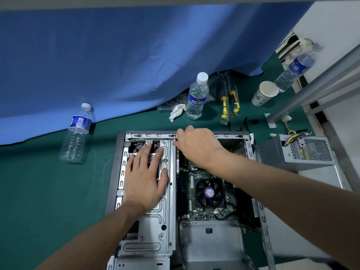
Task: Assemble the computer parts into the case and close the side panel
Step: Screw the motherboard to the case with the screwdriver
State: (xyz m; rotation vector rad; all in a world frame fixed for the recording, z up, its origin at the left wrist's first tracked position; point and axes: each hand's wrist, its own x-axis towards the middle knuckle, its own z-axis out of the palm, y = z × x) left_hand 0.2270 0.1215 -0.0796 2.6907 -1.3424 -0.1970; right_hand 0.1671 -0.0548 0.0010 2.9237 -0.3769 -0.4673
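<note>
Pressing flat on the drive cage (155, 207) with the left hand (145, 178): fingers spread and straight, palm down, nothing pinched. The cage is the silver stamped bracket filling the left half of the open case (115, 168), which lies on its side on the green mat (48, 191). Right hand (196, 145) reaches across to the case's far rim, just right of the left fingertips; fingers curl down at the cage's top corner, but what they grip, if anything, is hidden, can't tell. Under the right forearm sits the motherboard (194, 203), with the CPU fan (209, 191) just right of the left wrist. Power supply (303, 151) sits outside the case, right of the right hand, wires loose on top. Beyond the right knuckles: a standing water bottle (196, 96), crumpled tissue (177, 112), yellow-handled screwdrivers (229, 102), paper cup (265, 93). Left of the left hand, well apart, another bottle (78, 133) against the blue cloth (116, 65).
</note>
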